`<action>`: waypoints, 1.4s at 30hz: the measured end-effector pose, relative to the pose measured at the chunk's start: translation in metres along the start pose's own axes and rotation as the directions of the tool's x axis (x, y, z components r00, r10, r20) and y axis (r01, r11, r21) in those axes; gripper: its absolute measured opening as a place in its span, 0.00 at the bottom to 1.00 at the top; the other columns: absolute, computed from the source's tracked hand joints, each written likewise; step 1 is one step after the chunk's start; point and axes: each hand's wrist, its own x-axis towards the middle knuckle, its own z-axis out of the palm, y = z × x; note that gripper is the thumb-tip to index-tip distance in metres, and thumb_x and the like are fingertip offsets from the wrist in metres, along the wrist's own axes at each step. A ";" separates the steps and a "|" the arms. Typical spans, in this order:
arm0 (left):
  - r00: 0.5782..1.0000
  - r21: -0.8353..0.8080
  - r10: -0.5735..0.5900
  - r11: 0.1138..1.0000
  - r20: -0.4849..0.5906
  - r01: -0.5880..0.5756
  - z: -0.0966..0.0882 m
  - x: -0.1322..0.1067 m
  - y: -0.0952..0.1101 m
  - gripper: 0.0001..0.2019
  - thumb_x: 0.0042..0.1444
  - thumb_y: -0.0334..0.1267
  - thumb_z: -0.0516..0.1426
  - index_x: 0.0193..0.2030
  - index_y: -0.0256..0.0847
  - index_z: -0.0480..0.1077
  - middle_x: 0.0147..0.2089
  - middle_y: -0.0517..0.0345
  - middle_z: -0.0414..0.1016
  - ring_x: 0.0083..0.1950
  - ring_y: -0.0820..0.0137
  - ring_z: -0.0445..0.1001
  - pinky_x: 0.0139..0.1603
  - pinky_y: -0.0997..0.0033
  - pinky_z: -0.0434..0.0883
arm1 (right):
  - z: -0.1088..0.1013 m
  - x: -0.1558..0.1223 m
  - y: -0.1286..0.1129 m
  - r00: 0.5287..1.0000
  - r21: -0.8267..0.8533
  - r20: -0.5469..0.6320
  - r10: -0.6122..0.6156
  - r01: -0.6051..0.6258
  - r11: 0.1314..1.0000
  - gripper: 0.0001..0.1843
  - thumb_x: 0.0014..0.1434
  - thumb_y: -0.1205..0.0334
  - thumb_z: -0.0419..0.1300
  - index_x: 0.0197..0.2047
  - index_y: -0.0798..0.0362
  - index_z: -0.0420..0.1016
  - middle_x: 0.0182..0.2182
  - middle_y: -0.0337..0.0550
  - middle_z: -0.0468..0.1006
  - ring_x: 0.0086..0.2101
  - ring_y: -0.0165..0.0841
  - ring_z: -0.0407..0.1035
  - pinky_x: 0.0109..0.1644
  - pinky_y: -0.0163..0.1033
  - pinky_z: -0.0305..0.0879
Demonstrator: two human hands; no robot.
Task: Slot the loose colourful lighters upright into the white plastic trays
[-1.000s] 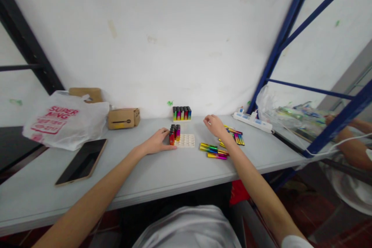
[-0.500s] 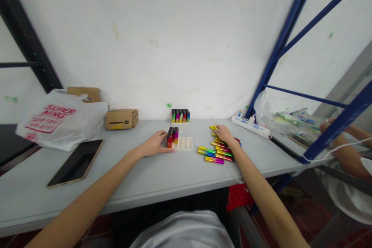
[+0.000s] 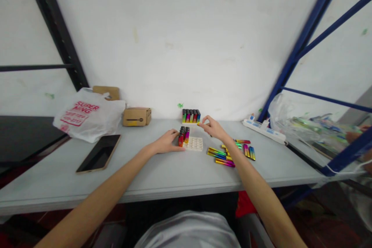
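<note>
A white tray point(image 3: 195, 144) with rows of round holes lies on the table, and several upright lighters point(image 3: 181, 138) with black tops fill its left end. My left hand point(image 3: 167, 142) is closed around that end, thumb at the front corner and fingers behind. Between the fingertips of my right hand point(image 3: 213, 128) is a lighter point(image 3: 199, 124), its yellow end pointing left; most of it is hidden. This hand is raised behind the tray's right side. Loose shiny lighters point(image 3: 225, 162) in several colours lie to the right, partly under my right forearm.
A full tray of lighters point(image 3: 191, 116) stands against the wall. To the left are a cardboard box point(image 3: 136, 117), a plastic bag point(image 3: 87, 118) and a tablet-like device point(image 3: 99, 154). A power strip point(image 3: 264, 131) lies at right, beside a blue metal frame point(image 3: 290, 69).
My right hand has moved left from the loose lighters toward the tray, with a lighter now in its fingers. My left hand stays at the tray. The view has shifted left.
</note>
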 end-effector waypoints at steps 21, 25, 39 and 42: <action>1.000 -0.023 -0.006 1.000 -0.011 0.006 -0.002 0.001 0.004 0.37 0.48 0.65 0.63 0.55 0.37 0.72 0.53 0.44 0.72 0.55 0.51 0.70 0.61 0.54 0.67 | 0.053 -0.005 -0.007 0.998 0.470 0.065 0.014 -0.042 0.881 0.24 0.65 0.39 0.48 0.45 0.52 0.68 0.21 0.31 0.60 0.23 0.30 0.58 0.30 0.36 0.60; 1.000 -0.017 -0.004 1.000 -0.013 0.003 -0.002 0.000 0.003 0.36 0.48 0.65 0.63 0.55 0.38 0.72 0.53 0.45 0.72 0.55 0.51 0.70 0.61 0.55 0.67 | 0.058 -0.007 -0.008 0.996 0.594 0.012 0.086 -0.076 0.801 0.26 0.62 0.34 0.52 0.49 0.48 0.62 0.20 0.25 0.49 0.18 0.27 0.47 0.22 0.33 0.49; 1.000 -0.026 -0.013 1.000 -0.012 0.013 -0.002 0.000 0.001 0.38 0.47 0.66 0.63 0.56 0.39 0.71 0.55 0.44 0.71 0.56 0.51 0.70 0.62 0.55 0.67 | 0.065 -0.011 -0.009 1.000 0.249 -0.027 0.015 -0.008 0.969 0.25 0.68 0.37 0.43 0.44 0.49 0.67 0.21 0.31 0.60 0.21 0.29 0.56 0.26 0.33 0.53; 1.000 -0.016 -0.016 1.000 -0.004 0.016 -0.002 0.000 0.001 0.39 0.47 0.67 0.63 0.56 0.38 0.71 0.55 0.43 0.71 0.56 0.51 0.70 0.62 0.55 0.67 | 0.066 -0.013 -0.013 0.996 0.130 -0.088 -0.035 0.046 0.990 0.27 0.66 0.37 0.45 0.30 0.51 0.63 0.22 0.34 0.59 0.24 0.29 0.56 0.28 0.34 0.51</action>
